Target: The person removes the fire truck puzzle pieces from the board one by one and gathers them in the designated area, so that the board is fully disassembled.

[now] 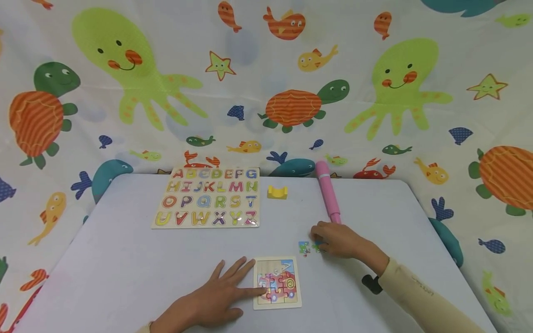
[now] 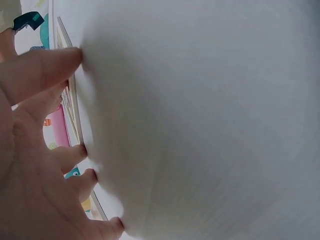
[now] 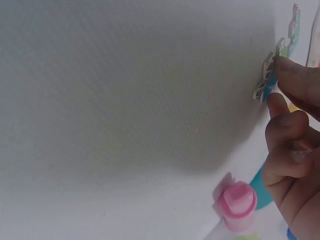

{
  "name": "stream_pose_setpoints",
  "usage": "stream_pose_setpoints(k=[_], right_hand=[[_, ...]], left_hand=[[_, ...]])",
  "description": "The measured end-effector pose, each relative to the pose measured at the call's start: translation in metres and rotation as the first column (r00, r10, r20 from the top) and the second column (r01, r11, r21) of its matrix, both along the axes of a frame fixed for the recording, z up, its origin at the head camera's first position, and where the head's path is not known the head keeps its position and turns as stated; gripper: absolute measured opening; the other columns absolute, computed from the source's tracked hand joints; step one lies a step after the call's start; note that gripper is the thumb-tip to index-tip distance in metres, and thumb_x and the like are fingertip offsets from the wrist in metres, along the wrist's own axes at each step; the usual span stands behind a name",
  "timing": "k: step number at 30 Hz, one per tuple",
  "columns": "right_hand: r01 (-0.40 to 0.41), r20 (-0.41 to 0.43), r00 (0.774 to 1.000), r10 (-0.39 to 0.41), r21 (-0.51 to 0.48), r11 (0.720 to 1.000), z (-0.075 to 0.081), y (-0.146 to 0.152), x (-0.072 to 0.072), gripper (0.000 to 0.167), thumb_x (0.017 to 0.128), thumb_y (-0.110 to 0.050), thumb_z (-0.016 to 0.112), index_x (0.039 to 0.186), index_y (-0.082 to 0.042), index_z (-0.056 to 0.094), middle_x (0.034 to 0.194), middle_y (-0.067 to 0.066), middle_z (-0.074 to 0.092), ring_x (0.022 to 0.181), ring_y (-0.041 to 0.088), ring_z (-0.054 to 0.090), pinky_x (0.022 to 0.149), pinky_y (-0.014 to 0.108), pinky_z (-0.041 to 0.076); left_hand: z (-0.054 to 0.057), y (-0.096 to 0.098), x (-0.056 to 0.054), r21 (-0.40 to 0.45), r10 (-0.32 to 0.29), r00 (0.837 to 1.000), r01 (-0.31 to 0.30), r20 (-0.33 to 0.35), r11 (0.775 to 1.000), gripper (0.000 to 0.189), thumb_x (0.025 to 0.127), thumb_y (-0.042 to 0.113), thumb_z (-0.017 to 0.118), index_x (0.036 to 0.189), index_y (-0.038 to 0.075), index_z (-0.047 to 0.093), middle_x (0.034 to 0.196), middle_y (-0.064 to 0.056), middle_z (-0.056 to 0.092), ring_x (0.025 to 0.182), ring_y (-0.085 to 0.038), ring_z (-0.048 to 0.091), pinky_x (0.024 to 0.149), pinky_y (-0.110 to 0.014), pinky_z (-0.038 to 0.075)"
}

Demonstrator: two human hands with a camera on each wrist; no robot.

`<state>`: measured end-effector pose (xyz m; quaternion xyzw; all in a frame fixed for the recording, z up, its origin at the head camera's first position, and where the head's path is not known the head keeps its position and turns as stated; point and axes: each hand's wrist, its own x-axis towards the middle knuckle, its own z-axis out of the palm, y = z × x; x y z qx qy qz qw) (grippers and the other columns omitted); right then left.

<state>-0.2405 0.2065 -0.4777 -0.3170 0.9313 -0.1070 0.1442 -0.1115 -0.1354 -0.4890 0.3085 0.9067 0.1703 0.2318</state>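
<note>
A small wooden jigsaw puzzle (image 1: 276, 306) lies at the front middle of the table, several of its pieces fitted into a red vehicle picture. Over its left edge rests my left hand (image 1: 218, 296), fingers spread, with one finger across the lower pieces. In the left wrist view the fingertips (image 2: 75, 55) touch down along the white table surface. Right of the puzzle, my right hand (image 1: 339, 239) pinches a puzzle piece (image 3: 268, 77) between thumb and finger; the piece is tilted, its edge showing in the right wrist view. Another loose piece (image 1: 304, 248) lies just left of this hand.
A wooden alphabet board (image 1: 208, 226) stands at the back left. Beside it is a yellow block with a curved notch (image 1: 277, 192). A pink marker-like tube (image 1: 328, 192) lies just beyond my right hand. The sea-animal curtain (image 1: 250, 46) hangs behind the table.
</note>
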Motion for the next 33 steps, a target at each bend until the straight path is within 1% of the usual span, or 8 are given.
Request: stream_pose_setpoints(k=[3,6,8,11,15,22,27,33], right_hand=[[-0.024,-0.031,0.999,0.024,0.001,1.000,0.001,-0.002,0.001,0.027,0.087,-0.016,0.082,0.113,-0.015,0.072,0.098,-0.006,0.060,0.086,0.012,0.056,0.075,0.030,0.055],[-0.089,-0.077,0.993,0.086,-0.035,0.995,0.003,-0.007,0.006,0.031,0.087,-0.015,0.082,0.116,-0.019,0.074,0.115,0.000,0.062,0.103,0.017,0.059,0.086,0.034,0.058],[-0.167,-0.104,0.981,0.161,-0.058,0.984,0.003,-0.013,0.010,0.034,0.088,-0.015,0.081,0.120,-0.022,0.074,0.130,0.004,0.060,0.118,0.021,0.056,0.097,0.039,0.056],[-0.283,-0.107,0.956,0.275,-0.075,0.956,0.004,-0.027,0.018,0.037,0.091,-0.016,0.078,0.126,-0.027,0.073,0.149,0.007,0.050,0.137,0.027,0.045,0.108,0.047,0.048],[-0.380,-0.091,0.923,0.375,-0.049,0.924,0.005,-0.044,0.027,0.040,0.092,-0.021,0.078,0.129,-0.033,0.072,0.160,0.006,0.039,0.147,0.028,0.032,0.112,0.052,0.042],[-0.435,-0.107,0.893,0.438,0.052,0.899,0.000,-0.058,0.028,0.039,0.089,-0.026,0.081,0.126,-0.036,0.074,0.160,0.003,0.038,0.148,0.027,0.029,0.113,0.051,0.041],[-0.448,-0.140,0.879,0.457,0.086,0.890,-0.001,-0.059,0.028,0.038,0.088,-0.029,0.082,0.125,-0.034,0.074,0.154,0.003,0.045,0.145,0.027,0.035,0.112,0.050,0.043],[-0.441,-0.185,0.872,0.453,0.106,0.891,0.002,-0.065,0.031,0.038,0.086,-0.029,0.084,0.123,-0.032,0.075,0.141,0.002,0.056,0.131,0.022,0.048,0.104,0.039,0.050]], left_hand=[[-0.001,-0.001,0.000,0.004,-0.003,1.000,0.003,0.001,1.000,0.066,0.091,0.028,0.077,0.145,0.053,0.051,0.170,-0.002,0.022,0.156,-0.034,0.013,0.117,-0.073,0.013],[-0.001,-0.001,0.000,0.006,-0.012,1.000,0.012,0.000,1.000,0.065,0.091,0.028,0.076,0.146,0.053,0.050,0.170,-0.002,0.021,0.156,-0.034,0.012,0.116,-0.073,0.013],[-0.002,-0.001,0.000,0.006,-0.015,1.000,0.015,0.002,1.000,0.065,0.091,0.029,0.076,0.146,0.053,0.050,0.170,-0.002,0.021,0.156,-0.034,0.012,0.116,-0.073,0.013],[-0.001,0.000,-0.001,0.009,-0.011,1.000,0.010,0.017,1.000,0.065,0.092,0.029,0.076,0.146,0.054,0.050,0.170,-0.001,0.020,0.156,-0.034,0.012,0.116,-0.074,0.013],[-0.001,-0.001,-0.001,0.016,-0.007,1.000,0.006,0.025,1.000,0.065,0.092,0.029,0.076,0.146,0.054,0.049,0.170,-0.002,0.020,0.156,-0.034,0.011,0.116,-0.074,0.012],[0.000,-0.001,0.000,0.005,0.002,1.000,-0.002,0.024,1.000,0.064,0.092,0.030,0.076,0.145,0.053,0.050,0.170,-0.002,0.021,0.156,-0.034,0.012,0.117,-0.073,0.012],[0.000,0.000,-0.001,-0.001,0.002,1.000,-0.002,0.029,1.000,0.063,0.092,0.031,0.075,0.145,0.054,0.050,0.170,-0.002,0.021,0.156,-0.034,0.012,0.117,-0.073,0.011],[0.000,-0.001,-0.001,0.002,0.005,1.000,-0.005,0.022,1.000,0.063,0.092,0.031,0.075,0.145,0.053,0.050,0.169,-0.002,0.022,0.156,-0.034,0.012,0.116,-0.074,0.011]])
